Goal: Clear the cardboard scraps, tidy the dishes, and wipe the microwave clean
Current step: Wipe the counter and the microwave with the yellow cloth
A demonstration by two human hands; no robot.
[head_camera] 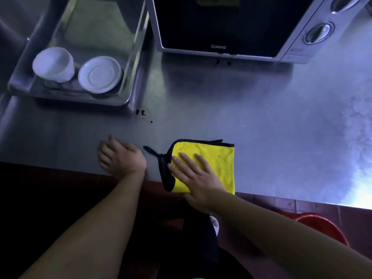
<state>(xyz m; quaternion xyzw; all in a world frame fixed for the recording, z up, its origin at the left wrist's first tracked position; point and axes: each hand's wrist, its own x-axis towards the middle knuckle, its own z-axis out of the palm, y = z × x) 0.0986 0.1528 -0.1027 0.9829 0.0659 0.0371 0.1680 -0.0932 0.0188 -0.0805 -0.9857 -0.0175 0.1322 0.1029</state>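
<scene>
- Red plastic tub (322, 224) stands on the reddish tiled floor (281, 204) below the bench edge, at the right.
- Right hand (195, 178) lies palm-down on the folded yellow microfibre cloth with black edging (219, 158), its grip spread flat and the fingers straight.
- That cloth sits at the front edge of the stainless-steel bench (261, 127); its black hanging loop (153, 152) points left.
- Left hand (120, 158) rests on the bare steel just beside the loop, grip loose and holding nothing.
- Brown spots (143, 112) mark the steel farther in.
- A shallow steel tray (80, 99) at the far left holds a tilted white bowl (53, 64) and a white plate (99, 74).
- The silver microwave with dark glass door (221, 23) faces the person, its long axis running left to right.
</scene>
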